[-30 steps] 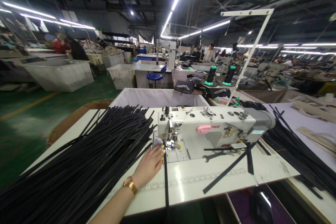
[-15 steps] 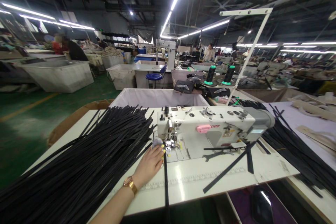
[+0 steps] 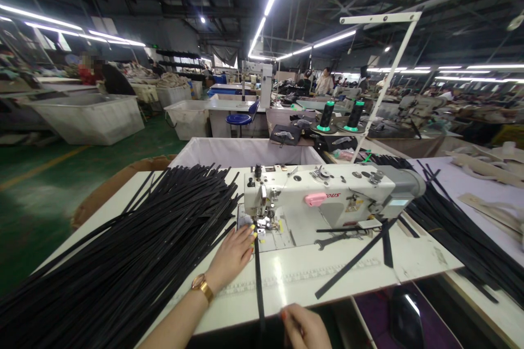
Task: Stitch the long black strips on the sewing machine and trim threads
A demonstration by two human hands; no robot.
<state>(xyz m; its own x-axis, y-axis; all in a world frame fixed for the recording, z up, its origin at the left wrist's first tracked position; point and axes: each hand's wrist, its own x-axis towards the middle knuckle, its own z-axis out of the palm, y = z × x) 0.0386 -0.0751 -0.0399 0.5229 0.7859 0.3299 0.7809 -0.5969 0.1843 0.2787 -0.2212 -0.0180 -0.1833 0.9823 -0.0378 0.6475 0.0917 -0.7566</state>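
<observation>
My left hand (image 3: 231,253), with a gold watch on the wrist, lies flat on the sewing machine's bed, fingers stretched out toward the presser foot (image 3: 265,223). Its fingertips are at the left edge of a narrow black strap (image 3: 258,278), which runs from the foot down over the table's front edge. At the bottom, right of that strap, is my right hand (image 3: 305,328), fingers curled and thumb bent in; anything inside them is hidden. The white sewing machine (image 3: 295,188) carries a pink clip-like piece (image 3: 316,199). A large pile of black straps (image 3: 135,245) covers the table's left side.
A wrench (image 3: 335,240) and loose black strap pieces (image 3: 354,262) lie right of the needle. Two black thread cones (image 3: 326,117) stand behind the machine, beside a white thread stand (image 3: 387,84). A phone (image 3: 407,316) rests below the tabletop. More straps (image 3: 458,229) lie far right.
My right hand has come into view at the bottom, near the table's front edge. My left hand has stayed in place by the presser foot.
</observation>
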